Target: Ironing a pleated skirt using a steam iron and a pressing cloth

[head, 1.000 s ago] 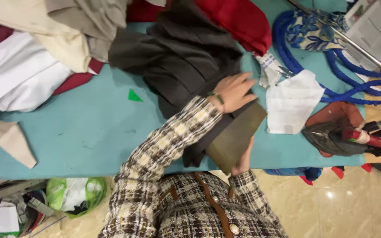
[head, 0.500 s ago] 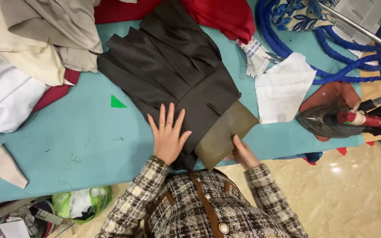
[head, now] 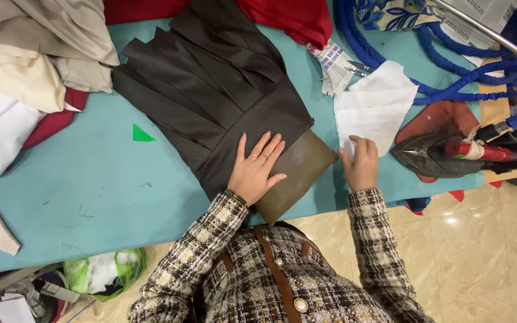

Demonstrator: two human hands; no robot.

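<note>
The dark pleated skirt (head: 210, 90) lies spread on the teal table (head: 91, 179), its pleats fanning toward the far edge and its waistband end draped over a small olive-brown pressing pad (head: 297, 173) at the near edge, right in front of me. My left hand (head: 255, 170) rests flat on the skirt's waistband, palm down, fingers stretched and slightly spread, gripping nothing; a ring sits on 1 finger and a green bracelet on the wrist. My right hand (head: 360, 164) is just beside the pad on its right, fingers curled loosely on the lower corner of a white cloth (head: 375, 107); I cannot tell whether it pinches the cloth or only touches it.

Just right of that hand, an iron (head: 444, 155) lies on a reddish-brown mat (head: 444, 116), its tip pointing toward me. Blue coiled hoses (head: 426, 60) loop across the far right of the table. A red garment (head: 294, 18) lies beyond the skirt. To the left, beige, white and dark red fabrics (head: 25, 66) are heaped, and a small green triangle (head: 140, 134) sits on bare table near the skirt. Below the table's near-left edge is a green bag (head: 106, 272) of scraps.
</note>
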